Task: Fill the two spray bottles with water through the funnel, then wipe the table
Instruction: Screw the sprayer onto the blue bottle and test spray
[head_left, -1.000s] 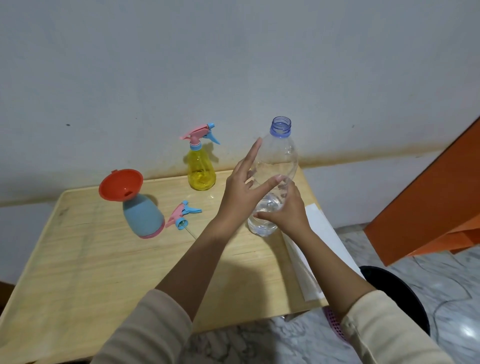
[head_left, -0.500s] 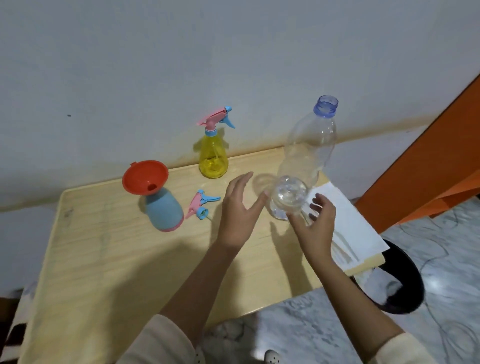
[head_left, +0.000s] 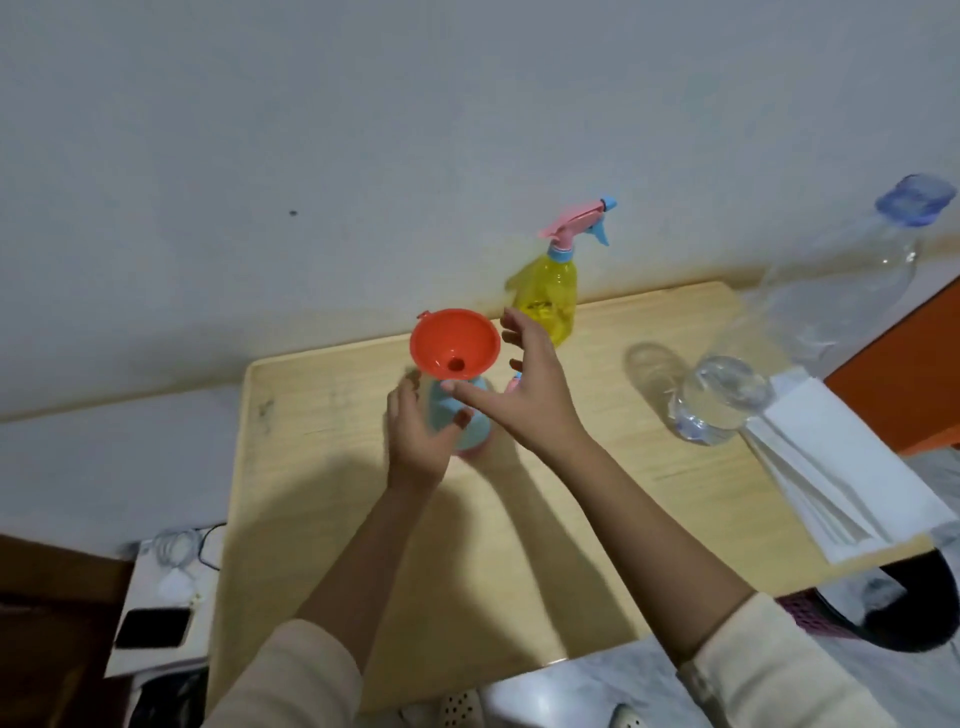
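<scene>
**Orange funnel seated in blue bottle: filling stage, second bottle**

Head view, sole view.

1. Orange plastic funnel (head_left: 455, 344): upright, its stem in the open neck of item 2 and its mouth facing up, ready to take a pour.
2. Pale blue rounded plastic spray bottle (head_left: 470, 423): stands mid-table with its head off. The left hand (head_left: 418, 431) wraps it, fingers behind and thumb in front, probably to steady it under the top-heavy funnel.
3. Right hand (head_left: 530, 395): fingers spread and straight and holding nothing, the thumb reaching under the funnel bowl. Cannot tell whether it touches.
4. Pink and blue trigger head (head_left: 515, 382): lies loose beside item 2, mostly hidden by the right hand.
5. Yellow translucent plastic spray bottle (head_left: 548, 296): at the table's back edge with its trigger head fitted, set apart as if dealt with.
6. Clear plastic water bottle with blue neck (head_left: 831, 312): uncapped and standing at the right, apart from both hands, with a little water in its base.
7. White folded paper sheets (head_left: 841, 467): stacked at the right edge just beside item 6, likely kept for wiping.
8. Light wooden table (head_left: 571, 519): bears items 1–7.
</scene>
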